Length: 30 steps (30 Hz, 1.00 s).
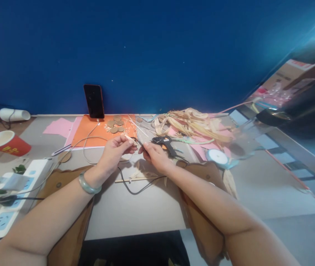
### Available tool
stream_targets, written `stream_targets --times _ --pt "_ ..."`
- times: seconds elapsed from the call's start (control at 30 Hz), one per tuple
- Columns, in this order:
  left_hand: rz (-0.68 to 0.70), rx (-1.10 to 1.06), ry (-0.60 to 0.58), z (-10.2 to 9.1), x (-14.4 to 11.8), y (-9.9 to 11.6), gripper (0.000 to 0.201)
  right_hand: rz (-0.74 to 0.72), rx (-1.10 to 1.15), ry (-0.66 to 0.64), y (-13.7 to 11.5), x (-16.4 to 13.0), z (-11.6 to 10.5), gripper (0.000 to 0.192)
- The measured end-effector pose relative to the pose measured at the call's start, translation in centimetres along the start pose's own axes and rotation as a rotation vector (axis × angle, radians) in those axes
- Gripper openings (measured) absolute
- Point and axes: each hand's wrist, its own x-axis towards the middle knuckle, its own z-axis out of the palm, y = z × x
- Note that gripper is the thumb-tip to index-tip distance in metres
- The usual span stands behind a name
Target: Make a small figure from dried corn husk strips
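My left hand (pixel 115 149), with a green bangle on its wrist, pinches a small pale strip (pixel 129 139) between thumb and fingers. My right hand (pixel 154 155) meets it from the right, its fingertips closed on a thin dark wire-like piece (pixel 140 143) right beside the strip. Both hands hover over the grey table (pixel 135 207), just in front of a black glue gun (pixel 165 143). A thin wooden stick (pixel 131 180) and a black cable (pixel 135 190) lie under my wrists.
A phone (pixel 93 100) leans on the blue wall above an orange sheet (pixel 91 133) with brown discs (pixel 115 125). Dried husk strips (pixel 193 125) pile at right, a ribbon spool (pixel 217 157) nearby. A red cup (pixel 6 143) and power strips (pixel 16 195) sit at left.
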Motion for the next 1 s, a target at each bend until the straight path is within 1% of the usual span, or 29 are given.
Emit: stream_targets --times 0.2,0.5,0.73,1.0 --pt "-0.005 -0.02 0.008 0.24 -0.01 -0.13 0.023 -0.011 -0.024 -0.014 0.21 0.08 0.05 0.049" --pt "-0.057 -0.041 0.022 0.45 -0.08 0.07 0.027 -0.037 -0.034 -0.035 0.38 0.14 0.09 0.047" --pt "-0.092 -0.062 0.045 0.63 -0.17 0.25 0.027 -0.056 -0.092 -0.022 0.27 0.13 0.05 0.05" --pt "-0.157 -0.129 0.038 0.5 0.05 0.23 0.025 -0.063 -0.119 -0.001 0.18 0.08 0.08 0.049"
